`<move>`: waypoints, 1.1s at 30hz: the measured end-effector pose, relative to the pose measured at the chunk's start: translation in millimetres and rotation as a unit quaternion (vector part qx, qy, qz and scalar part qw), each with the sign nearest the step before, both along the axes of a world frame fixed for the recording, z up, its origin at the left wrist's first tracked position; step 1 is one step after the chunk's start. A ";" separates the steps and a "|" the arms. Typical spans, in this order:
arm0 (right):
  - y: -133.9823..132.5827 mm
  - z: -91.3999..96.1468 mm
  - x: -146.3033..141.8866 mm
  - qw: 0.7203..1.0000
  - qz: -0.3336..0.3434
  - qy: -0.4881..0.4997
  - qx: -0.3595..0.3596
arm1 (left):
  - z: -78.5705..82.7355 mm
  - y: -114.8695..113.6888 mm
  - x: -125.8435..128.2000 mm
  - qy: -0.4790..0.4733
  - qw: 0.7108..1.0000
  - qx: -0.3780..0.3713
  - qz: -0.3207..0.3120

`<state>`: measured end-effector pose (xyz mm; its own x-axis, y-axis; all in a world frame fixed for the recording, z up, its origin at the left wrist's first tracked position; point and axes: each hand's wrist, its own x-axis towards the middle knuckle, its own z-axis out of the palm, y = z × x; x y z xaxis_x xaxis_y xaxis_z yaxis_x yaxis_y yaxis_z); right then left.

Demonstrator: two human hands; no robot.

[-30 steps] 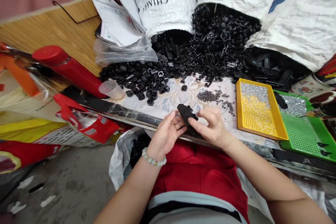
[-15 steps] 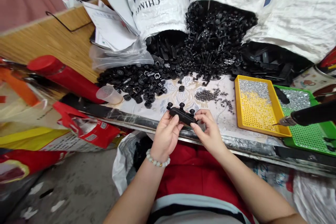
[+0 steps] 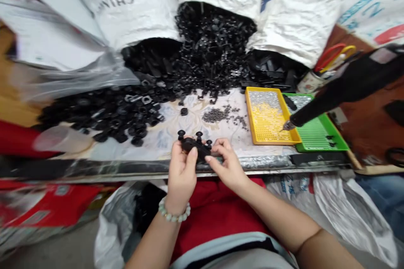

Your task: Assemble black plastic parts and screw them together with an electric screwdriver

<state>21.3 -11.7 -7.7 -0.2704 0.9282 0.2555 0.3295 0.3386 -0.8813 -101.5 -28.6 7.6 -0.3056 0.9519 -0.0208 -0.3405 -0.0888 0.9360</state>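
Just above the table's front edge [image 3: 126, 169], at lower centre of the frame, my left hand [image 3: 180, 172] and right hand [image 3: 227, 166] both grip a black moulded plastic part [image 3: 193, 145], its four knobbed studs pointing up and away from me. My left thumb presses its near face while my right fingers pinch its right end. A steady two-handed pinch seems best here, with my fingertips kept clear of the studs. Off to the right sit a yellow perforated tray [image 3: 285, 113] and a green perforated tray [image 3: 328, 147], with the metal tip of a black pen-shaped tool [image 3: 325, 101] just over them.
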 end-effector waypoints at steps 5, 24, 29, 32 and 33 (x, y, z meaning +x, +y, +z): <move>25.5 51.1 91.1 0.904 -0.271 -0.106 0.313 | -3.8 15.6 21.6 -0.072 0.995 -0.056 -0.044; 126.7 81.1 216.1 0.895 -0.324 0.151 0.268 | -6.1 38.7 49.3 -0.111 0.954 -0.207 -0.186; 123.0 67.2 258.7 0.858 -0.388 0.138 0.305 | -6.8 39.2 51.7 -0.068 0.951 -0.226 -0.199; 126.6 61.3 263.0 0.849 -0.398 0.152 0.313 | -5.6 39.8 52.7 -0.049 0.950 -0.240 -0.195; 129.2 60.9 261.6 0.849 -0.395 0.155 0.314 | -4.8 40.2 53.2 -0.046 0.950 -0.244 -0.190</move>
